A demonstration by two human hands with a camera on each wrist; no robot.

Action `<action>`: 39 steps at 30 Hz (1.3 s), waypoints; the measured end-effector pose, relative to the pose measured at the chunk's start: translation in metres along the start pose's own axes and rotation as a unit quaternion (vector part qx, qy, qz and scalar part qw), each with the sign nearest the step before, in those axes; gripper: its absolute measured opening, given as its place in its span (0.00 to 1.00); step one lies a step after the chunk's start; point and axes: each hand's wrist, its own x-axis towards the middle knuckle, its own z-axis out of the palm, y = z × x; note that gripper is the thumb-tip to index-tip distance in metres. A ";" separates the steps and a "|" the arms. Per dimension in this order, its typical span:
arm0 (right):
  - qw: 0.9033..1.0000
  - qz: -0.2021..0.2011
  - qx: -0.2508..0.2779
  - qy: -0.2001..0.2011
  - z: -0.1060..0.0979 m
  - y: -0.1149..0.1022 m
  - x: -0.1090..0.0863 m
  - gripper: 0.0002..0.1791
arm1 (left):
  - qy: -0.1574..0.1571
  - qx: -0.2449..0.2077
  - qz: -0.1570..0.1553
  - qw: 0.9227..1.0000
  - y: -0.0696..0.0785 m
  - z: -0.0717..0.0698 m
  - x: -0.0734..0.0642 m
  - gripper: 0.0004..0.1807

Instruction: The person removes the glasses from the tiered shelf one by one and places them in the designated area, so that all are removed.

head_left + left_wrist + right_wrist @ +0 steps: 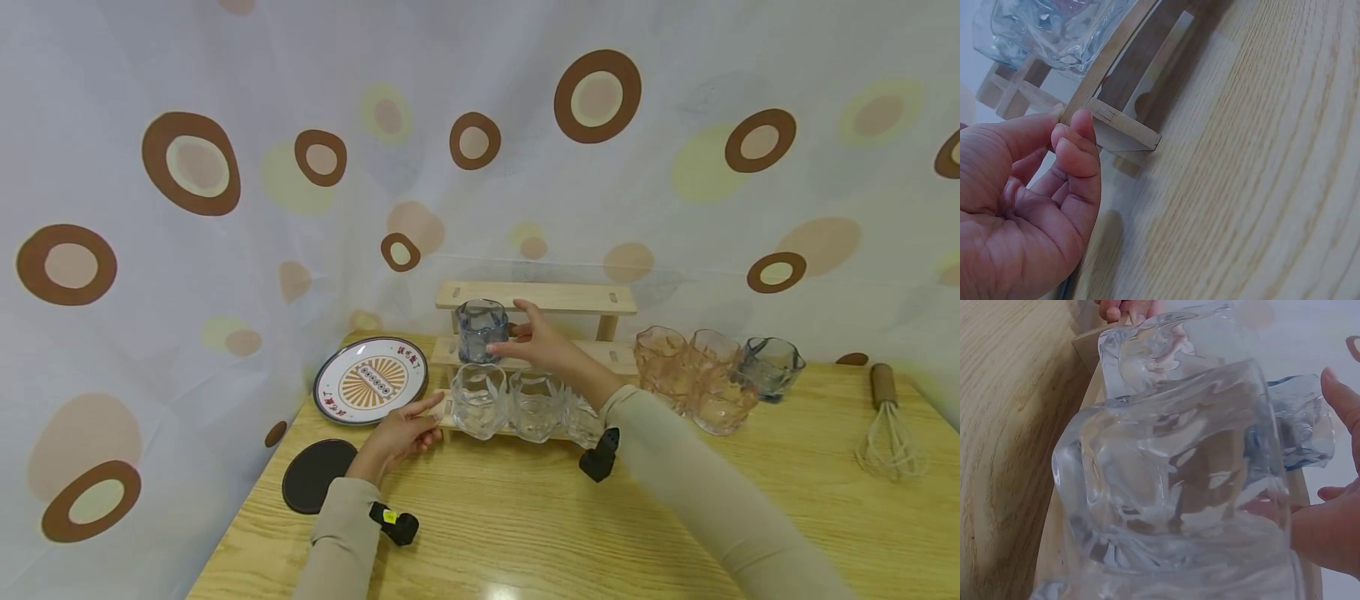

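Observation:
A three-tier wooden rack (536, 296) stands against the patterned cloth. My left hand (405, 431) pinches the left end of its lowest shelf (1107, 72) between thumb and fingers. On the middle shelf, at the left, sits a blue-grey glass (482, 329), upright. My right hand (543, 342) is just to the right of this glass, thumb and forefinger spread apart, fingertips close by its side. Three clear glasses line the lowest shelf, among them a left one (480, 402) and a middle one (536, 404); in the right wrist view a clear glass (1172, 469) partly covers the blue-grey one.
Several pink glasses (720, 404) and another blue-grey glass (770, 367) stand right of the rack. A whisk (887, 429) lies farther right. At the left are a patterned plate (371, 381) and a black round coaster (318, 475) on the wooden table (510, 517).

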 end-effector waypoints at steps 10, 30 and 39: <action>1.000 0.000 0.001 0.005 0.017 -0.001 0.020 0.57 | -0.004 -0.002 0.003 1.000 -0.001 -0.001 0.002 0.26; 0.996 0.041 0.037 0.075 0.034 -0.003 0.027 0.56 | -0.002 -0.003 -0.005 1.000 0.001 0.001 -0.001 0.26; 0.995 0.032 0.041 0.086 0.030 -0.007 0.022 0.55 | 0.007 -0.009 -0.008 1.000 0.000 0.000 0.001 0.26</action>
